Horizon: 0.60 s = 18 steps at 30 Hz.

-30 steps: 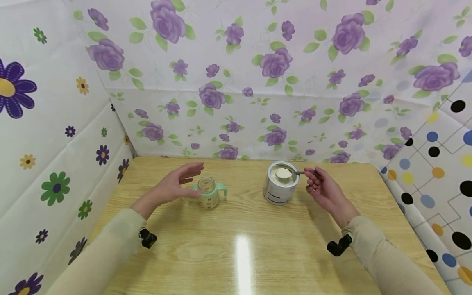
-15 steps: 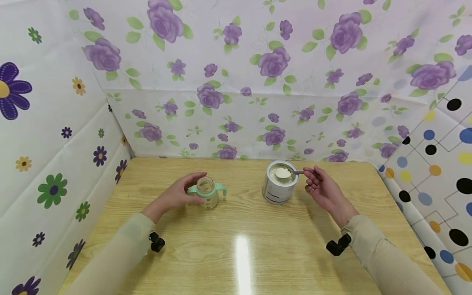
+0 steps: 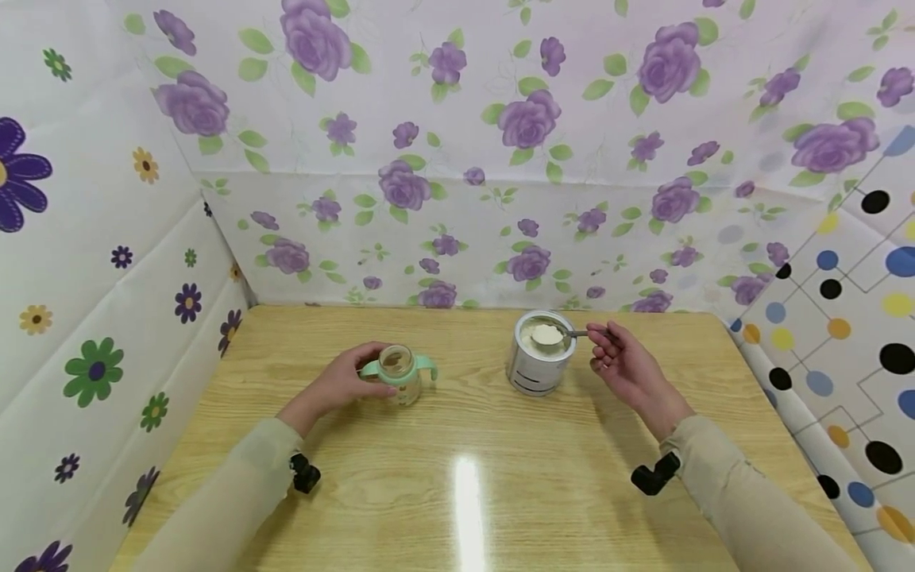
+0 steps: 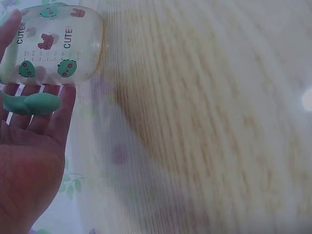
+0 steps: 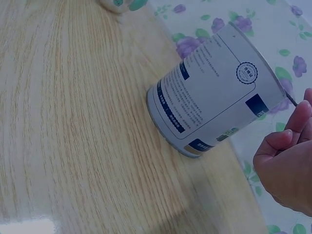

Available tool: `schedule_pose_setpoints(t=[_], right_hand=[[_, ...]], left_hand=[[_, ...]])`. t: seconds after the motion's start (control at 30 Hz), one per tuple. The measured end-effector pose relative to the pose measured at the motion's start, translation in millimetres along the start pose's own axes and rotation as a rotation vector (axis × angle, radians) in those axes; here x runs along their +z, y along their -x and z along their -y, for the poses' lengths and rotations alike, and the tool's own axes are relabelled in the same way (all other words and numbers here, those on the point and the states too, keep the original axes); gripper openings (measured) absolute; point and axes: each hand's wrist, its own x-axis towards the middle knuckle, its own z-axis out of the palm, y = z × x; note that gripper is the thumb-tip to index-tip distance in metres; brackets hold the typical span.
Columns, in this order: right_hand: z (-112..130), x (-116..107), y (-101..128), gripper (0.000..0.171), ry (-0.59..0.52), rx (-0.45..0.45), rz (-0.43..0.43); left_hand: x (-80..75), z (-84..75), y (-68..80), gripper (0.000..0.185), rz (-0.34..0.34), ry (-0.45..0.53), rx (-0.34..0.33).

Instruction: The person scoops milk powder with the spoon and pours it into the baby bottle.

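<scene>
A small clear baby bottle point(image 3: 400, 375) with mint-green handles and no lid stands on the wooden table point(image 3: 465, 477). My left hand point(image 3: 346, 380) curls around its left side; in the left wrist view the fingers point(image 4: 34, 117) wrap the bottle point(image 4: 53, 44) and its green handle. A white powder tin point(image 3: 538, 359) stands open to the right, also seen as the tin point(image 5: 214, 97) in the right wrist view. My right hand point(image 3: 620, 359) pinches the handle of a metal spoon point(image 3: 554, 335) heaped with white powder, held over the tin's mouth.
Flowered sheets wall the table at the back and left, a dotted sheet point(image 3: 843, 318) on the right. Bare wood lies in front of the bottle and tin, with a light glare point(image 3: 468, 485) near the front.
My left hand has come down from an open pose beside the bottle and closed around it. The right hand and spoon have stayed over the tin.
</scene>
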Motion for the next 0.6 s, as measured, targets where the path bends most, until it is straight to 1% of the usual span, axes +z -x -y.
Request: schedule_pose_setpoints(t=[0.17,0.27,0.3,0.47,0.6], right_hand=[[9,8,3,0.048,-0.036,0.0,0.013],[17,19,5,0.048,-0.04,-0.009,0.031],[20,24,5,0.048,-0.042,-0.011,0.04],[26,58,6,0.044,-0.025,-0.015,0.097],[22,92,4,0.046,0.021,-0.012,0.128]], left_hand=[[-0.8,-2.0,0.0,0.067,0.003,-0.022,0.009],[-1.5,-1.8,0.1,0.067,0.009,-0.029,0.016],[-1.7,-2.1,0.1,0.067,0.007,-0.026,0.008],[-1.6,-0.1,-0.3,0.067,0.013,-0.028,-0.006],[-0.3,0.7,-1.1,0.067,0.017,-0.028,-0.003]])
